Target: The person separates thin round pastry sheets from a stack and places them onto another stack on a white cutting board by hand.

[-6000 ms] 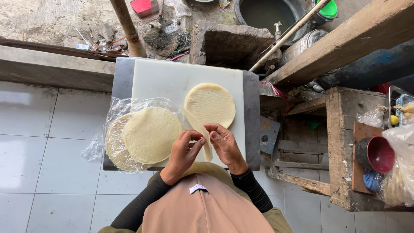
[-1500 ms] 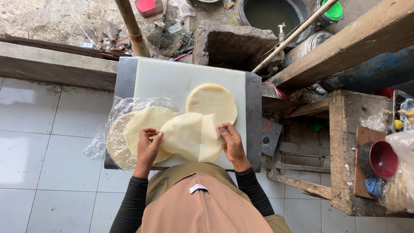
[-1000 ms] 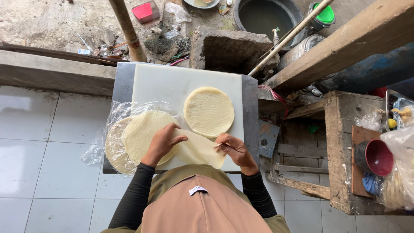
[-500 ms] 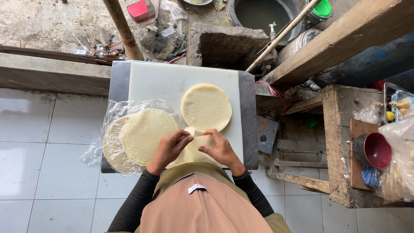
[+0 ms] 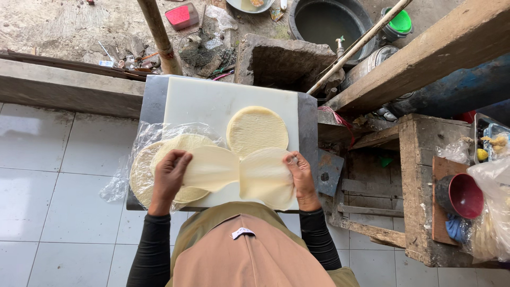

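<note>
My left hand point(image 5: 169, 172) grips one thin pale round wrapper point(image 5: 212, 168) by its left edge, above a stack of wrappers point(image 5: 159, 159) lying on a clear plastic bag point(image 5: 139, 139). My right hand point(image 5: 300, 176) holds a second thin wrapper point(image 5: 265, 176) by its right edge. The two sheets are pulled apart and just meet in the middle. Another round wrapper point(image 5: 257, 130) lies flat on the white cutting board point(image 5: 212, 101), just beyond my hands.
The board sits on a grey metal tray point(image 5: 151, 95) over white floor tiles point(image 5: 48, 180). A wooden pole point(image 5: 158, 37), a concrete block point(image 5: 281, 58) and a dark basin point(image 5: 329, 21) lie beyond. At right stand wooden beams point(image 5: 425, 53), a red bowl point(image 5: 462, 195) and plastic bags point(image 5: 494, 212).
My hands were close together on folded wrappers near the board's front edge. They have moved apart, peeling the sheets into two separate rounds, one in each hand.
</note>
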